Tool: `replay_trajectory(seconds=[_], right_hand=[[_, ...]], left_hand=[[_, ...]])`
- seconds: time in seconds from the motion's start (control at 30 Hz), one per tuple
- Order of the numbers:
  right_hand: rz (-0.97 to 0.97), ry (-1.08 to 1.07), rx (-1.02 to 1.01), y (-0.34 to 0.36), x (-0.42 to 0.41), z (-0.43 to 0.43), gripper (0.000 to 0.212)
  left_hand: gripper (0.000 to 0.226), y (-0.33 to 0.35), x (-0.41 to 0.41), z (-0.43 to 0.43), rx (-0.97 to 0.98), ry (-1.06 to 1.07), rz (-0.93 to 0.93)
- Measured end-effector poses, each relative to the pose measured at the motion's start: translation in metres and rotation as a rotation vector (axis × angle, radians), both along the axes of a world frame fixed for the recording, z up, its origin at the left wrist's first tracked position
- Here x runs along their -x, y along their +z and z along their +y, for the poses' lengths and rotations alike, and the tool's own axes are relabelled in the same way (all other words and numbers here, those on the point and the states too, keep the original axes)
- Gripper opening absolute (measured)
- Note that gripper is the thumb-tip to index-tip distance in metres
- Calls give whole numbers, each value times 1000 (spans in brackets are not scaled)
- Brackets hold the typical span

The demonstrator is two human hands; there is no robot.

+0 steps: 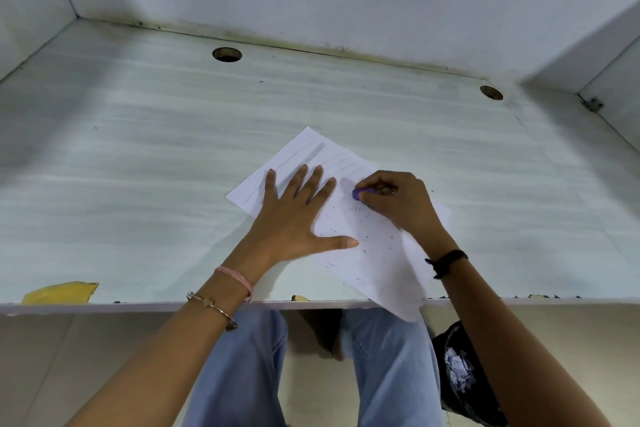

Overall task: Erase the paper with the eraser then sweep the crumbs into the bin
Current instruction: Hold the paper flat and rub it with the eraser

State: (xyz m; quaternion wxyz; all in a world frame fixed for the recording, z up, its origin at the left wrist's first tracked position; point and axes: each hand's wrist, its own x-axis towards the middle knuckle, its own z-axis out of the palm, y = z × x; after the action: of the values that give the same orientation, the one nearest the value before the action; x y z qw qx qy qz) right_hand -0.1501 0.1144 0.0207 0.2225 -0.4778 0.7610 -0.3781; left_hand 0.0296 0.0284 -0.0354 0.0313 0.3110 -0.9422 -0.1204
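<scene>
Desk (138, 149) bears paper (381, 253) — eraser (362, 193) pinched in right grip (394, 199).

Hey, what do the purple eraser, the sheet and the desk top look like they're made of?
Eraser: probably soft rubber or vinyl, matte purple; dark crumbs lie on the sheet beside it. Sheet: thin matte white paper; its near corner hangs over the edge. Desk top: likely laminate, pale streaked wood-grain print with slight sheen; not certain.
</scene>
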Motion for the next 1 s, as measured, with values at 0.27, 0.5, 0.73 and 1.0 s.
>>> replay_trajectory(seconds=[0.27,0.5,0.73,1.0], right_hand=[[-351,-128,106,-12,4,8,7],[-41,-71,57,-11,-4,1,7],[77,11,31,1,2,-8,10],[157,32,-22,2,-2,-14,13]], left_hand=[[90,6,31,-8,52,32,186],[108,-1,41,-13,4,12,92],[106,-4,42,-14,12,8,47],[111,-9,44,-17,52,7,55]])
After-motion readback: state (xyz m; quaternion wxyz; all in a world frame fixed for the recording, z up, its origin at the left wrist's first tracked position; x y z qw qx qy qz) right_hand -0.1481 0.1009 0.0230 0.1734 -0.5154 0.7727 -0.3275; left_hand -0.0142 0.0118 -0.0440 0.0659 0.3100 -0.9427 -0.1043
